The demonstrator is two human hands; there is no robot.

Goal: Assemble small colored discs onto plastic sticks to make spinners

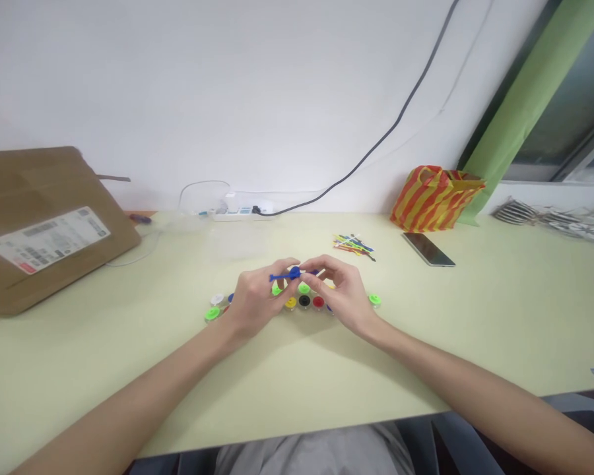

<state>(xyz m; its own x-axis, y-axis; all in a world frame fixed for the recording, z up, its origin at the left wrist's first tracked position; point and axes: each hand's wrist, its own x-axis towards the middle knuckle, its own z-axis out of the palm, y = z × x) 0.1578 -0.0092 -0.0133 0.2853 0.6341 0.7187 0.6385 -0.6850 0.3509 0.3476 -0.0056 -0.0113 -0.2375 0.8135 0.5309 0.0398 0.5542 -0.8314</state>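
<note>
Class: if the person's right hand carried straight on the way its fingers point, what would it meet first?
Probably the left hand: the right hand points leftward at it, both pinching the small blue plastic stick piece. Depth is unclear.

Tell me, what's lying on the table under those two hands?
Under the left hand and right hand, which pinch a blue stick piece, lies a row of small coloured round caps: green, yellow, black, red, white. The hands cover several caps, so their number stays unknown.
</note>
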